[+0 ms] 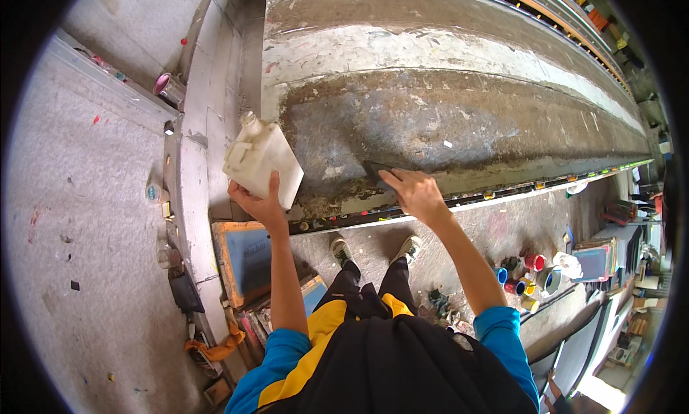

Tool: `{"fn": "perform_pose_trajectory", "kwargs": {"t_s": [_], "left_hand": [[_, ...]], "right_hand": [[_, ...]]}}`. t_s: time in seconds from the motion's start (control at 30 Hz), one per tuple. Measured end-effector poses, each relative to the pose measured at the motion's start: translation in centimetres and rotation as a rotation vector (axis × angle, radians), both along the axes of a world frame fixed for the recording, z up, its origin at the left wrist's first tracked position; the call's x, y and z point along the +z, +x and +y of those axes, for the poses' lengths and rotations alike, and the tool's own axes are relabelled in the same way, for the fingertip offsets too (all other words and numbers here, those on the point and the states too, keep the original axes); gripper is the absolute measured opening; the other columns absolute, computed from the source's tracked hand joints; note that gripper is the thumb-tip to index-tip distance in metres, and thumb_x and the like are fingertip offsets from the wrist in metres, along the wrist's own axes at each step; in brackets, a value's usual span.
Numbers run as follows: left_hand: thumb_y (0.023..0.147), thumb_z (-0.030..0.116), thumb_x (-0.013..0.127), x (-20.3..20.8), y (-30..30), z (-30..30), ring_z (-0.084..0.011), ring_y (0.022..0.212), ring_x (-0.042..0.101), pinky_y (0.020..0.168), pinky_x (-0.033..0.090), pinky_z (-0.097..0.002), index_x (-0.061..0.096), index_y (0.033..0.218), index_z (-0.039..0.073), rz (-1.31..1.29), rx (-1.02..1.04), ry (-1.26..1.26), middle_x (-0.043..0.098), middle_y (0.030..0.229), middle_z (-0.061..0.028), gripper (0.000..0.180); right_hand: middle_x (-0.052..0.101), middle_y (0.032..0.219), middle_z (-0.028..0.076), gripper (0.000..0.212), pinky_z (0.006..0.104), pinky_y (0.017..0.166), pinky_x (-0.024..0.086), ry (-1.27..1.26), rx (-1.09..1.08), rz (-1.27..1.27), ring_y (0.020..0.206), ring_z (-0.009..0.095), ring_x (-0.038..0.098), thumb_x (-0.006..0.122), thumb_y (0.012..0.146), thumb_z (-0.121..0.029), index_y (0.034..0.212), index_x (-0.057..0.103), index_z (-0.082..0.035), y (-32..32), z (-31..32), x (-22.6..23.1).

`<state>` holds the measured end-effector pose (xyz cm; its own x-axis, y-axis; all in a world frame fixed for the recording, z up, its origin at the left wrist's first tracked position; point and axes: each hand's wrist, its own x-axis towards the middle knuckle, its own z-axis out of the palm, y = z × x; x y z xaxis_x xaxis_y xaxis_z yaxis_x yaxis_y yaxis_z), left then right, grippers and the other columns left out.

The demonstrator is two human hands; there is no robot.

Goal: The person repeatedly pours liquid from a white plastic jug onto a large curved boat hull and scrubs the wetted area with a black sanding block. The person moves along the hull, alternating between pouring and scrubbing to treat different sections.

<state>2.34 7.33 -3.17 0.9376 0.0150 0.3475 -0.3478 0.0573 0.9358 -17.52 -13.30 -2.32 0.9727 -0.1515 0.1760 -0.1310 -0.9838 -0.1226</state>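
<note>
I see from afar a boxy off-white plastic jug (267,160) left of a flat dark scraper (375,172) over a long brown-stained tabletop (459,109).

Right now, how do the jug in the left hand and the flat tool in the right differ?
The jug is off-white; the flat tool is dark. The jug is bulky and necked; the flat tool looks thin and smaller. The left hand holds the jug, the right hand the flat tool. Both are in bare hands.
</note>
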Motion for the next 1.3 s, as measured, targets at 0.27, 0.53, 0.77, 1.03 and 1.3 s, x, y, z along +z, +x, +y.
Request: {"fn": "perform_pose_trajectory", "kwargs": {"t_s": [0.27,0.53,0.77,1.03,1.3], "left_hand": [[0.067,0.007,0.075,0.5,0.8,-0.2,-0.0209,0.101,0.044,0.089,0.037,-0.0333,0.036,0.114,0.003,0.005,0.055,0.024,0.043,0.109,-0.0101,0.060],[0.066,0.006,0.075,2.1,2.4,1.6,-0.0208,0.105,0.045,0.090,0.036,-0.0324,0.037,0.116,0.001,-0.054,-0.157,0.057,0.045,0.113,-0.0122,0.063],[0.063,0.011,0.078,2.7,3.3,3.3,-0.0212,0.100,0.048,0.085,0.041,-0.0330,0.042,0.113,0.000,-0.086,-0.192,0.184,0.048,0.109,-0.0114,0.063],[0.061,0.020,0.078,5.8,2.0,1.0,-0.0249,0.090,0.054,0.078,0.043,-0.0340,0.050,0.106,0.000,-0.221,-0.487,0.511,0.054,0.098,-0.0126,0.057],[0.061,0.018,0.075,6.7,2.2,-1.9,-0.0320,0.092,0.053,0.079,0.043,-0.0399,0.049,0.107,0.002,-0.572,-0.753,0.872,0.057,0.098,-0.0133,0.055]], "right_hand": [[0.061,0.098,0.016,0.050,0.0343,0.070,0.052,0.145,0.063,-0.049,0.083,0.028,0.062,0.061,0.071,-0.008,0.119,0.046,-0.011,0.6,3.1,0.7],[0.058,0.095,0.028,0.067,0.0391,0.075,0.048,0.934,-0.697,-0.292,0.090,0.039,0.058,0.069,0.071,-0.026,0.120,0.038,0.008,7.4,1.8,0.7],[0.056,0.102,0.028,0.070,0.0398,0.081,0.044,0.957,-0.751,-0.243,0.096,0.042,0.055,0.067,0.071,-0.026,0.124,0.034,0.006,11.6,3.8,-2.0],[0.058,0.099,0.025,0.059,0.0375,0.077,0.046,0.661,-0.800,-0.243,0.093,0.039,0.057,0.068,0.071,-0.022,0.119,0.039,-0.001,2.7,-6.1,-2.4],[0.061,0.094,0.024,0.058,0.0385,0.072,0.047,0.679,-0.961,-0.471,0.087,0.037,0.060,0.068,0.073,-0.023,0.119,0.040,0.000,-2.4,-7.6,2.5]]}}
